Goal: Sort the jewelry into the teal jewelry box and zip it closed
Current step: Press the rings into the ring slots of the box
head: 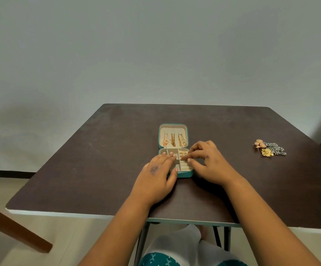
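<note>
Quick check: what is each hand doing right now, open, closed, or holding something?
Left hand: open, fingers flat on the teal jewelry box.
Right hand: fingers curled, pinching a small gold piece over the box.

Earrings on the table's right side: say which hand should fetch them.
Right. The earrings lie right of the jewelry box, on the right hand's side. The left hand rests on the box, steadying it.

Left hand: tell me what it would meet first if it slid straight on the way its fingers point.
Likely the upright lid of the teal jewelry box, with gold chains hanging inside; the left hand already rests on the tray.
</note>
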